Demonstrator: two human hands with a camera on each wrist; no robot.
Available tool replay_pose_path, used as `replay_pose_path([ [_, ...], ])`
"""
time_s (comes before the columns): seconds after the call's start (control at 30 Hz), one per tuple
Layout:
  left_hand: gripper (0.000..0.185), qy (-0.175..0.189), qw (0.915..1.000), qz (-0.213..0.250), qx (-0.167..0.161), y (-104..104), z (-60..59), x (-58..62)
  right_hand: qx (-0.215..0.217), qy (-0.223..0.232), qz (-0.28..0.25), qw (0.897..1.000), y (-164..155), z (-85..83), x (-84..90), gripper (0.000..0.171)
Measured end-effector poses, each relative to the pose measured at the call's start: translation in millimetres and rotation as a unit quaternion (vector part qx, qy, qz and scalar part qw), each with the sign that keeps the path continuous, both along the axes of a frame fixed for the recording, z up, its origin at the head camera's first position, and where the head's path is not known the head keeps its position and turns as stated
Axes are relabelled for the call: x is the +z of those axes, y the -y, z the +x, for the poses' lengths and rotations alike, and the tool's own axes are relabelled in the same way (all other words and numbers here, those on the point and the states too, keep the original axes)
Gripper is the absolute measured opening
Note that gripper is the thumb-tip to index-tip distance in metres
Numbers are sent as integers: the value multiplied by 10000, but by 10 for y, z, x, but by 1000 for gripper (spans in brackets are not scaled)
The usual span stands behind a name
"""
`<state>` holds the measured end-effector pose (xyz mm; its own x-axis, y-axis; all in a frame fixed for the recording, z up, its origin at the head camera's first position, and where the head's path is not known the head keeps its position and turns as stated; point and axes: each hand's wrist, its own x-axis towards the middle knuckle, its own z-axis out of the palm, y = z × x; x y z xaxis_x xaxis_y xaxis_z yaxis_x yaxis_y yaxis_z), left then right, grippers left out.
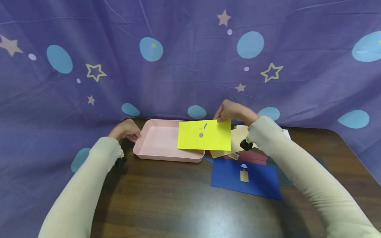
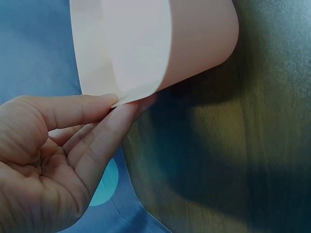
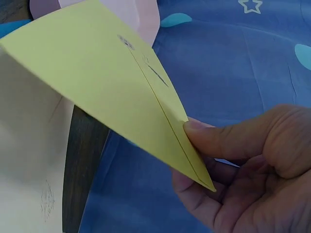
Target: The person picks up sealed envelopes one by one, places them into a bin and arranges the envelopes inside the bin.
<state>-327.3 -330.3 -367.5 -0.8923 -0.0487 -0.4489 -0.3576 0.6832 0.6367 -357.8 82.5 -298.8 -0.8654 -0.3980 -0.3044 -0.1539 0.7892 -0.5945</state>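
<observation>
A shallow pink tray (image 1: 166, 157) lies toward the back of the wooden table. My left hand (image 1: 129, 129) pinches the tray's left rim between thumb and fingers; the left wrist view shows the pinched rim (image 2: 138, 93) closely. A yellow envelope (image 1: 205, 140) with a small round seal is held by my right hand (image 1: 231, 110) at its upper right corner. It hangs over the right part of the tray and covers that end. In the right wrist view the thumb (image 3: 218, 141) lies on the envelope's face, with the fingers behind it.
Right of the tray several envelopes overlap: a blue one (image 1: 247, 185) in front, a red one (image 1: 253, 157) and a beige one (image 1: 238, 137) behind, partly hidden by the right arm. A purple patterned cloth (image 1: 178, 89) hangs along the table's back edge.
</observation>
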Motion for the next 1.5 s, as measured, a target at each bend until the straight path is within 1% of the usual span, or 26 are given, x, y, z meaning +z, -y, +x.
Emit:
replay_pose_path([
  [0.2,3,-29,9999,110,13,-17,11,21,-110,-117,-120,9998,88,25,-33,21],
  [0.37,3,19,9999,106,16,-32,37,51,-198,-458,-4,9988,213,49,-64,13],
  [0.5,9,22,10000,68,34,-33,37,50,-161,-799,95,9966,322,60,-106,9],
  [0.57,13,44,10000,59,37,-31,33,41,-124,-872,81,9961,373,62,-125,8],
  [0.67,14,83,10000,25,35,-24,24,25,-78,-862,-28,9962,443,72,-141,9],
  [0.77,9,74,9999,-59,61,-14,13,17,-48,-901,-38,9959,508,85,-142,10],
  [0.9,2,38,9999,-84,118,-14,3,19,-123,-963,18,9953,581,84,-141,12],
  [1.07,3,53,9999,18,112,-27,1,17,-214,-935,-29,9954,629,62,-160,10],
  [1.27,11,34,9999,-79,83,-34,6,12,-338,-930,-110,9950,688,48,-222,8],
  [1.5,4,44,9998,-177,80,-44,16,11,-410,-842,-183,9954,765,90,-257,10],
])
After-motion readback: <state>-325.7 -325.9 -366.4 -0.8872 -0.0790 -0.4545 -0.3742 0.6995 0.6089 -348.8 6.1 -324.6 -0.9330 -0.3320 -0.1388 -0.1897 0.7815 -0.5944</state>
